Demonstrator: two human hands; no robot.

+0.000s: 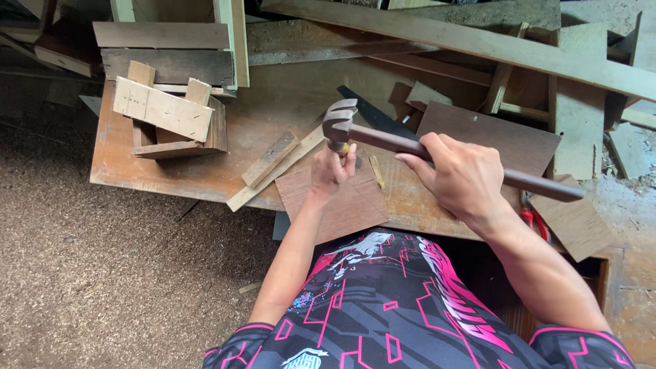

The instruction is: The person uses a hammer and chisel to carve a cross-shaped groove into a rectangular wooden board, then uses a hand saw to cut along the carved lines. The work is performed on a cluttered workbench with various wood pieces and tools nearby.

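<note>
My left hand (333,171) pinches something hidden under the claw hammer (339,123) my right hand (461,174) grips; a skewed blow could crush those fingertips.

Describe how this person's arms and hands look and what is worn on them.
Both arms are bare from the upper arm down. The left hand and the right hand wear no gloves, and no rings, watch or bracelets show. Short sleeves of a black shirt end near the shoulders; the shirt has bright pink angular line patterns and white graphics on the chest.
</note>
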